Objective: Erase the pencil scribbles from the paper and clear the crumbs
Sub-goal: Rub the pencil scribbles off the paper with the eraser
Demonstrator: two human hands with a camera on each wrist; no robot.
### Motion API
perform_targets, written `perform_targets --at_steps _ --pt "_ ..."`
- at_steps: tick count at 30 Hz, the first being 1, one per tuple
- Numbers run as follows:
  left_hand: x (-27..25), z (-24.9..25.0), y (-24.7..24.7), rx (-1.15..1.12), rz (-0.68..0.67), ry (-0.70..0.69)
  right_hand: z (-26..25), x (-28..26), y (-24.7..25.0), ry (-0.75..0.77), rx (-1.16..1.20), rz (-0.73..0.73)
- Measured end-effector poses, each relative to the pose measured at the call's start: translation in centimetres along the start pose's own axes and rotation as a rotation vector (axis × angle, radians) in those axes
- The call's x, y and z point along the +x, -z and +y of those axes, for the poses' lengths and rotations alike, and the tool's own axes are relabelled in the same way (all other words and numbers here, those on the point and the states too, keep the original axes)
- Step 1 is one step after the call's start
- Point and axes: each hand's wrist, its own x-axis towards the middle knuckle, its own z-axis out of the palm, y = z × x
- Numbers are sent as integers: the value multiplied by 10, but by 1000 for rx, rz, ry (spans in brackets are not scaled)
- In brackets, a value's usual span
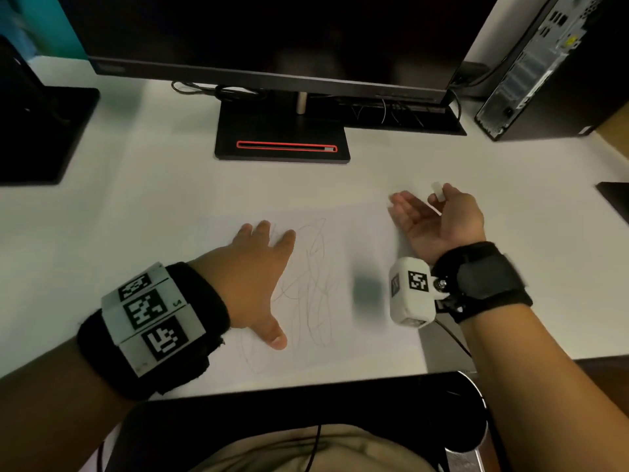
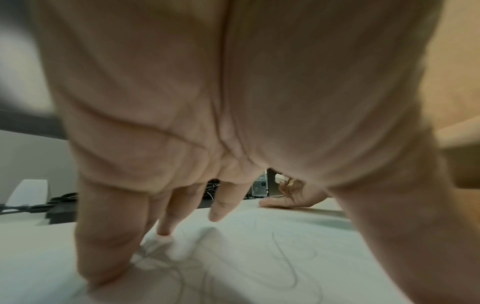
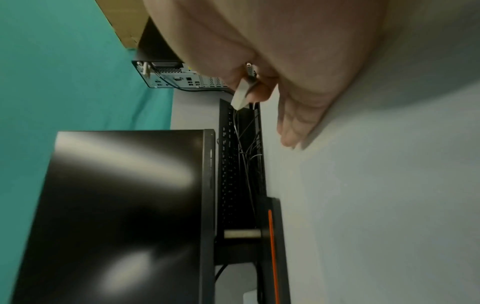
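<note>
A white sheet of paper (image 1: 360, 233) lies on the white desk, covered with grey pencil scribbles (image 1: 311, 284). My left hand (image 1: 258, 267) lies flat on the paper's left part, fingers spread and straight, pressing it down; the scribbles (image 2: 285, 263) show under the palm in the left wrist view. My right hand (image 1: 432, 216) rests on its edge at the paper's upper right corner, palm turned left. Its thumb and forefinger pinch a small white eraser (image 1: 437, 191), seen too in the right wrist view as the eraser (image 3: 240, 95). No crumbs are visible.
A black monitor stand (image 1: 282, 137) with a red-rimmed slot sits behind the paper, with the monitor (image 1: 272, 39) above it. A computer tower (image 1: 544, 73) stands at the back right, another dark stand (image 1: 37, 131) at the left. The desk's front edge (image 1: 306, 379) runs just below the paper.
</note>
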Motion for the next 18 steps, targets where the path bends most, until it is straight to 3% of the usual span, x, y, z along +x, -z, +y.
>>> perform_targets --at_steps 3,6,8,14,16,18 --pt "2 5 5 -3 -36 5 7 -20 2 -63 -28 -161" --pt "4 8 9 19 -52 18 30 -34 4 -331 -240 -355" --pt "4 8 7 19 -56 21 31 -30 9 -436 -338 -363" --pt "-5 1 0 5 -49 12 -12 -5 21 -65 -123 -99" --pt "-4 -2 5 12 -49 10 -9 -18 19 -55 -327 -179" --pt "-1 0 13 14 -23 16 2 -33 12 15 -779 -350"
